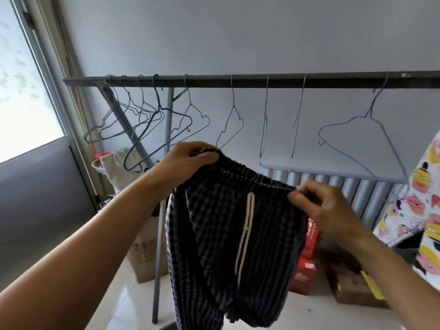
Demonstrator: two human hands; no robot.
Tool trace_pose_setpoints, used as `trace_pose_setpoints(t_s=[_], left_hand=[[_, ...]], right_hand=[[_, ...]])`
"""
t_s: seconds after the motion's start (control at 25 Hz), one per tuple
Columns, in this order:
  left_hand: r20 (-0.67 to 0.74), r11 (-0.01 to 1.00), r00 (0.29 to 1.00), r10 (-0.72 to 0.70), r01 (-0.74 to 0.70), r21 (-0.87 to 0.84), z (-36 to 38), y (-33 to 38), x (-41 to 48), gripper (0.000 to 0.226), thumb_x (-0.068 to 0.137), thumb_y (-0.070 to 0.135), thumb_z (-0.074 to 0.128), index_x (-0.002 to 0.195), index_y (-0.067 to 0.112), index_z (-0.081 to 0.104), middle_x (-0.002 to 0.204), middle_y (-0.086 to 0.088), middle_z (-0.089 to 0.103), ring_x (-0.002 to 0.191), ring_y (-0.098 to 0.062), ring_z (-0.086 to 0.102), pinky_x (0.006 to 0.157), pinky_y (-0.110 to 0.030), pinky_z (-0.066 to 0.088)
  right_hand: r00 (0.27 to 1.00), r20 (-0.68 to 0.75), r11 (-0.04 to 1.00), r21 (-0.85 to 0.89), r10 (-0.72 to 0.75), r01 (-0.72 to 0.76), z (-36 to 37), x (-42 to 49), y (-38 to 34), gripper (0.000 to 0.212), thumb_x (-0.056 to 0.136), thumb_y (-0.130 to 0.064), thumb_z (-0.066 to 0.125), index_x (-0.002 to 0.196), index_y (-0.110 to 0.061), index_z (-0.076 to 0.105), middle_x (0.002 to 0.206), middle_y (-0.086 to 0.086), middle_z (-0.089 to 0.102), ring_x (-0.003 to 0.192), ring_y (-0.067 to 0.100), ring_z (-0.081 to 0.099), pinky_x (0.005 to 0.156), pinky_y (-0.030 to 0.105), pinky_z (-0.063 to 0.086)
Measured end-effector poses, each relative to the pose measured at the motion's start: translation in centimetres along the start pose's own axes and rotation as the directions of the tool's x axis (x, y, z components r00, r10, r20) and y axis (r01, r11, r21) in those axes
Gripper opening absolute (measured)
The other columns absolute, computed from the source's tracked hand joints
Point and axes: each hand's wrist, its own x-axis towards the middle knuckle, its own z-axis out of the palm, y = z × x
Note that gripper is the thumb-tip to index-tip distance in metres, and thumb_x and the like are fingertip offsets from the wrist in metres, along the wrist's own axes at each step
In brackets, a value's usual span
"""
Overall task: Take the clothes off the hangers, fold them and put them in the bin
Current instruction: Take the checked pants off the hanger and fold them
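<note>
The left hand (pixel 192 160) and right hand (pixel 316 201) each pinch one end of the waistband of the dark checked shorts (pixel 233 246), held up below the rail (pixel 238 81), and the cloth looks soft and light, so the waistband corners seem the best grip.

Both forearms reach forward. The left hand (pixel 190 159) grips the left end of the waistband of the shorts (pixel 226 225). The right hand (pixel 320 207) pinches the right end, lower.

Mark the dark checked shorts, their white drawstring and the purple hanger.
dark checked shorts (pixel 209 234), head view, front fabric left of the drawstring
white drawstring (pixel 250 203), head view, upper end of the cord
purple hanger (pixel 369 113), head view, twisted neck below the hook
</note>
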Motion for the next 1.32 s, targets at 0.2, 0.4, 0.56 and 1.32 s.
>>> trace_pose_setpoints(t_s=[0.2,0.4,0.56,1.32], left_hand=[[0.215,0.985,0.977,-0.01,-0.028,0.169,-3.3,-0.9,-1.6,0.043,0.067,0.038,0.083,0.102,0.015,0.071,0.097,-0.018,0.07,0.085,-0.021,0.071,0.083,-0.035,0.057],[0.222,0.983,0.974,0.044,-0.081,0.163,-4.0,-0.9,-2.2,0.029,0.068,0.027,0.08,0.092,0.012,0.074,0.079,-0.009,0.07,0.073,-0.012,0.069,0.07,-0.021,0.055],[0.112,0.982,0.992,0.051,-0.071,0.177,-3.8,-1.4,-2.0,0.04,0.066,0.037,0.08,0.086,0.004,0.073,0.084,-0.031,0.065,0.069,-0.021,0.061,0.073,-0.036,0.051],[-0.256,0.997,0.966,-0.038,0.055,0.06,7.5,-4.3,-4.3,0.023,0.08,0.044,0.065,0.089,0.025,0.055,0.084,0.004,0.07,0.084,-0.02,0.069,0.074,-0.046,0.057]], right_hand=[[0.999,0.007,0.999,0.022,-0.048,0.048,-1.3,1.6,-2.5,0.034,0.072,-0.046,0.069,0.074,-0.012,0.062,0.067,0.013,0.062,0.059,0.013,0.057,0.055,0.023,0.047],[0.996,-0.005,0.994,0.068,-0.088,0.088,-1.5,2.2,-4.2,0.028,0.066,-0.036,0.075,0.068,-0.013,0.06,0.057,-0.003,0.056,0.052,0.007,0.053,0.048,0.015,0.046],[0.998,-0.003,0.992,0.104,-0.068,0.068,-1.3,2.0,-4.5,0.034,0.057,-0.039,0.079,0.077,-0.016,0.062,0.061,-0.005,0.059,0.058,0.009,0.057,0.055,0.019,0.051],[0.974,-0.18,0.971,0.216,0.142,-0.101,9.3,0.7,-5.5,0.028,0.087,-0.045,0.066,0.09,-0.017,0.06,0.083,0.002,0.069,0.075,0.015,0.068,0.064,0.025,0.057]])
